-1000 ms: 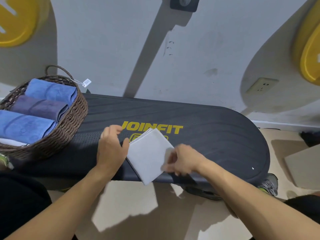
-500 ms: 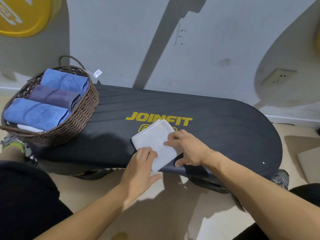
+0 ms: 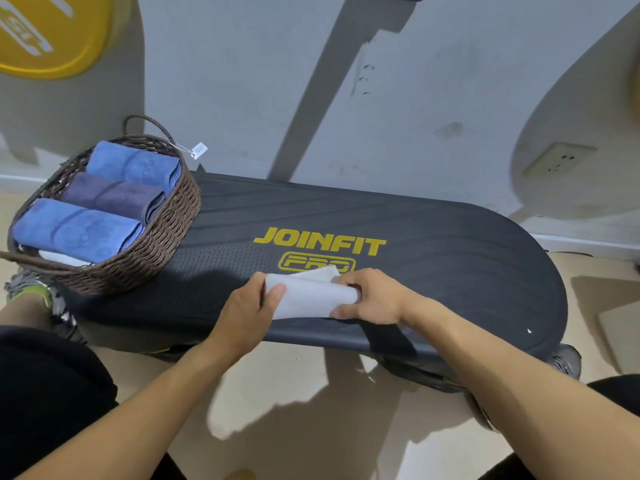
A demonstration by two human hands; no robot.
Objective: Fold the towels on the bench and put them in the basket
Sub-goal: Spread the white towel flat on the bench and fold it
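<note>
White towel (image 3: 308, 296) at tabletop (image 3: 450, 258) near edge, right of basket (image 3: 166, 233): soft, light, springs open. We keep left hand (image 3: 247, 311) and right hand (image 3: 372, 297) grip pinching roll ends.

The bench (image 3: 433, 258) runs along the wall (image 3: 242, 81) behind it. Both hands sit at its near edge, the towel (image 3: 306, 299) between them: left hand (image 3: 247, 306) at one end, right hand (image 3: 372, 299) at the other. The basket (image 3: 152, 244) stands on the bench well left of the hands, three rolled towels (image 3: 110, 195) inside it side by side.
</note>
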